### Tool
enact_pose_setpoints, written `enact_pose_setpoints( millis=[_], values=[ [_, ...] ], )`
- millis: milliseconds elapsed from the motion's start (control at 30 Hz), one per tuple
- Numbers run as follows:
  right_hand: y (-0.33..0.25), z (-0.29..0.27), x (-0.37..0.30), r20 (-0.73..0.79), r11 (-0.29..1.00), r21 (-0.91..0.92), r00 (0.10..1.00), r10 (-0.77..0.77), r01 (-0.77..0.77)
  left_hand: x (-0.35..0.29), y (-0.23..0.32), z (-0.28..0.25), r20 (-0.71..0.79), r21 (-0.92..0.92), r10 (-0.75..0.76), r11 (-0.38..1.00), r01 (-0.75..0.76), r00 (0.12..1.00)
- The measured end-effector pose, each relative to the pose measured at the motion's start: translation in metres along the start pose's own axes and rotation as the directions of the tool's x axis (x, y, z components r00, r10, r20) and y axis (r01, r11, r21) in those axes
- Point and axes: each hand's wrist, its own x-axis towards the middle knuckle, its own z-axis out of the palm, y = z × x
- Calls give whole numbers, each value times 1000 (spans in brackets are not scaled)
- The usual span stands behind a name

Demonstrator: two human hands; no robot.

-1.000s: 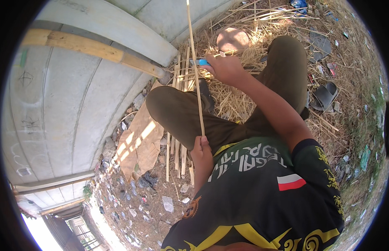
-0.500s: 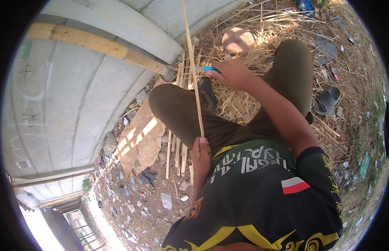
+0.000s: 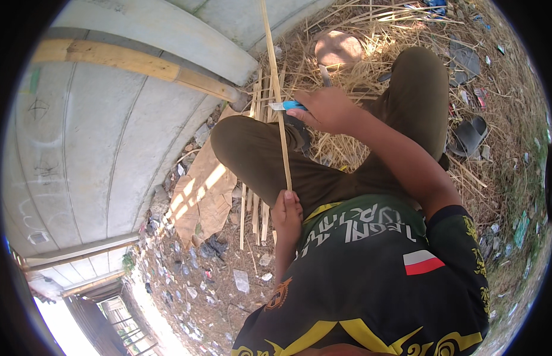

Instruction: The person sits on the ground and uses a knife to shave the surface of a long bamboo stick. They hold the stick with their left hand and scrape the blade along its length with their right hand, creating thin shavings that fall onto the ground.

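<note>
A long, thin pale strip of bamboo [image 3: 270,41] runs from my lap up past the top edge of the picture. My left hand [image 3: 287,212] is closed around its near end, beside my thigh. My right hand [image 3: 330,110] grips a blue utility knife [image 3: 293,105], farther along the strip. Its short blade points left and crosses the strip; whether it cuts in cannot be seen. Several similar bamboo strips [image 3: 256,210] lie on the ground beneath my bent left leg.
A pale wall [image 3: 86,142] with a bamboo pole [image 3: 121,58] stands on the left. Brown cardboard [image 3: 200,193] lies near my left knee. Ahead are a rounded block [image 3: 339,48], a grey blade-like piece [image 3: 325,76] and straw-like shavings [image 3: 332,145]. A dark sandal [image 3: 469,135] lies at right.
My right hand and the knife have come slightly nearer to me along the strip, and the blade shows more plainly across it. My left hand keeps its hold on the near end.
</note>
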Motion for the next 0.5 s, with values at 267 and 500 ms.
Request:
enact_pose_setpoints(
  millis=[267,500],
  values=[
    [1,-1,4,60,998,-59,998,21,-17,1,-11,6,-85,274,187,949,-158,979],
    [16,6,13,-86,990,-131,995,42,-53,3,-5,11,-92,319,211,932,-172,973]
  ],
)
